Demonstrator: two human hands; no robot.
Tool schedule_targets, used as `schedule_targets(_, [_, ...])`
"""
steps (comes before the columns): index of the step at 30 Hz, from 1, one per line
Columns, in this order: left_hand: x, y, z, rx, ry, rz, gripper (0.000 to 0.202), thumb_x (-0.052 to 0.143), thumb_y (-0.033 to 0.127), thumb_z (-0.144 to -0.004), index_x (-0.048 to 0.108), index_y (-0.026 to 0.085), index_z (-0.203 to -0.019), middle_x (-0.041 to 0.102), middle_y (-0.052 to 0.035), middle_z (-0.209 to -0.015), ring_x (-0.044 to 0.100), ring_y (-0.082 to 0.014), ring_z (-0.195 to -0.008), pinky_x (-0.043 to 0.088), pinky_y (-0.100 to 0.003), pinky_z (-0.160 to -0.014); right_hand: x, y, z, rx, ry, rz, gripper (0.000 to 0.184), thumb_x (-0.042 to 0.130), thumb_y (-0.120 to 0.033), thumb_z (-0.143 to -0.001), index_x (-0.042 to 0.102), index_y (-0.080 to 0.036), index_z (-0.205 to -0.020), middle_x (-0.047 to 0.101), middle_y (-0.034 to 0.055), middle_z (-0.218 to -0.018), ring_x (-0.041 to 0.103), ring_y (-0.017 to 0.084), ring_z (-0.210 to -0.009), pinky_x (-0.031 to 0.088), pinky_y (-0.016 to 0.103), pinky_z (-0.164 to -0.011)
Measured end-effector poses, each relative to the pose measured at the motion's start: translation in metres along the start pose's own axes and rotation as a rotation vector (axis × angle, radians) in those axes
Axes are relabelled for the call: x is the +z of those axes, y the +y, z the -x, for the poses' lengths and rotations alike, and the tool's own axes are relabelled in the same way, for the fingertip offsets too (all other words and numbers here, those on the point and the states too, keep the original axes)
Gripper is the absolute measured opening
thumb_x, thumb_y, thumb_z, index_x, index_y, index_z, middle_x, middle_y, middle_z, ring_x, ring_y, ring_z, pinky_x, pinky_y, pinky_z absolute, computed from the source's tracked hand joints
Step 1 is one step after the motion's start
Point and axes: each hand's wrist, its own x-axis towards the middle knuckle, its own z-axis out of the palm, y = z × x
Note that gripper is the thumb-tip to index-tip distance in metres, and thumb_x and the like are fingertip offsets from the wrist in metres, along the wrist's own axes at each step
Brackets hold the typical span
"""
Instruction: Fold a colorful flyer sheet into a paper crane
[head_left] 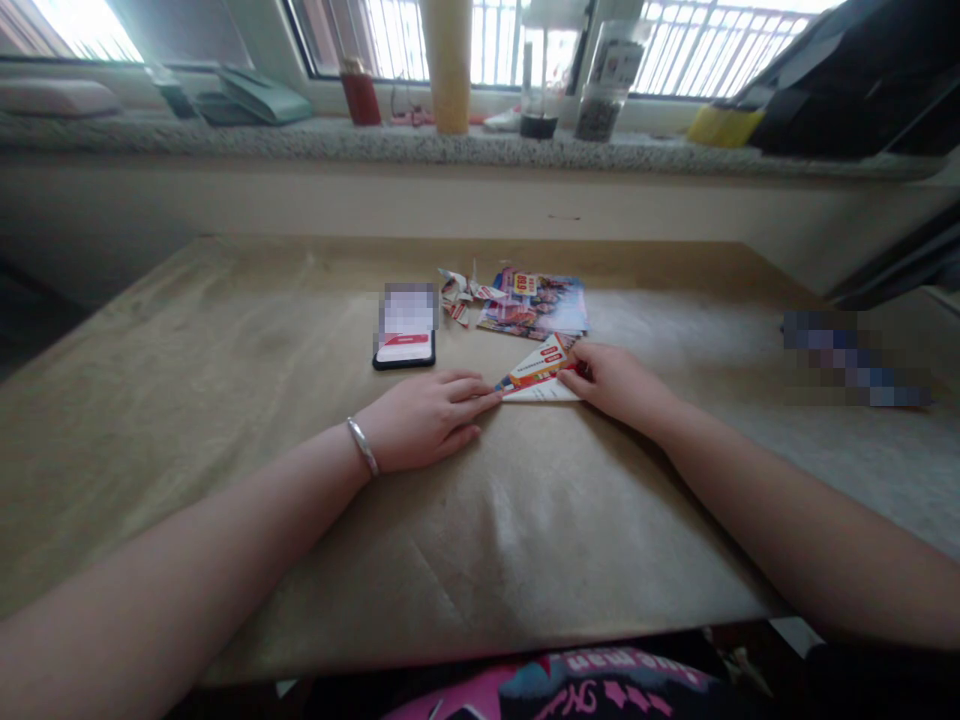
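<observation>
A folded, triangle-shaped piece of printed paper (541,378) lies on the brown paper-covered table (525,520). My left hand (424,418) lies flat, fingers stretched out together, its fingertips pressing the paper's left tip. A silver bracelet circles that wrist. My right hand (615,382) has its fingers curled and pinches the paper's right edge.
A phone (406,328) lies just behind my left hand. Colourful leaflets (536,303) and torn paper scraps (461,292) sit behind the folded paper. A blurred object (855,358) rests at the right. Jars, a red cup and a yellow cylinder line the windowsill.
</observation>
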Motion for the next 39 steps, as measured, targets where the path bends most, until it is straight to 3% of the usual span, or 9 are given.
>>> schedule_targets(9, [-0.001,0.0,0.001,-0.003,-0.017,0.049,0.044,0.042,0.028,-0.093,0.047,0.014,-0.135,0.056,-0.0111,-0.13,0.048,-0.0254,-0.121,0.046,-0.041,-0.101,-0.001,0.011,-0.001,-0.001,-0.012,0.011,0.017,0.05,-0.032,-0.083,0.053,-0.02,-0.072,0.062,0.004,-0.073,0.054,0.016,-0.063,0.035,0.026,-0.056])
schedule_targets(12, [-0.001,0.0,0.0,0.003,-0.016,0.048,0.044,0.043,0.028,-0.093,0.048,0.015,-0.134,0.057,-0.0101,-0.13,0.049,-0.0256,-0.12,0.045,-0.041,-0.101,-0.002,0.008,0.002,-0.032,0.089,0.129,0.014,0.052,-0.032,-0.081,0.058,-0.019,-0.081,0.065,0.0063,-0.079,0.055,0.018,-0.066,0.037,0.03,-0.06])
schedule_targets(16, [0.0,0.0,0.001,0.014,0.005,0.044,0.043,0.043,0.028,-0.093,0.048,0.016,-0.134,0.057,-0.0095,-0.129,0.049,-0.0251,-0.12,0.045,-0.041,-0.101,-0.004,-0.007,0.008,-0.247,0.281,0.321,0.023,0.05,-0.029,-0.085,0.062,-0.018,-0.102,0.067,0.0109,-0.101,0.056,0.027,-0.091,0.037,0.04,-0.084])
schedule_targets(20, [0.0,0.0,0.0,0.017,0.013,0.032,0.044,0.043,0.028,-0.093,0.048,0.015,-0.134,0.058,-0.0097,-0.128,0.05,-0.0252,-0.117,0.045,-0.041,-0.1,-0.003,-0.026,0.011,-0.488,0.187,0.322,0.027,0.042,-0.03,-0.092,0.067,-0.022,-0.09,0.07,0.0065,-0.093,0.055,0.023,-0.094,0.031,0.039,-0.097])
schedule_targets(22, [0.0,0.001,-0.001,0.013,0.017,0.029,0.044,0.044,0.028,-0.092,0.047,0.015,-0.135,0.058,-0.0093,-0.128,0.05,-0.0252,-0.116,0.045,-0.041,-0.1,0.001,-0.033,0.011,-0.509,0.178,0.296,0.03,0.04,-0.032,-0.093,0.068,-0.022,-0.088,0.07,0.0053,-0.087,0.057,0.021,-0.089,0.03,0.038,-0.098])
schedule_targets(27, [0.0,0.002,-0.001,0.023,0.015,0.047,0.045,0.044,0.029,-0.092,0.047,0.015,-0.135,0.058,-0.0094,-0.127,0.05,-0.025,-0.116,0.045,-0.041,-0.1,0.011,-0.04,0.005,-0.389,0.156,0.226,0.028,0.044,-0.034,-0.091,0.067,-0.022,-0.08,0.069,0.0048,-0.083,0.057,0.021,-0.084,0.029,0.041,-0.096])
schedule_targets(39, [0.002,0.0,-0.002,0.022,0.023,0.018,0.04,0.043,0.028,-0.093,0.052,0.015,-0.13,0.062,-0.011,-0.115,0.054,-0.0226,-0.108,0.049,-0.037,-0.093,0.026,-0.024,-0.012,-0.23,0.09,0.051,0.023,0.063,-0.042,-0.082,0.064,-0.02,-0.073,0.07,0.0031,-0.085,0.059,0.02,-0.085,0.031,0.037,-0.082])
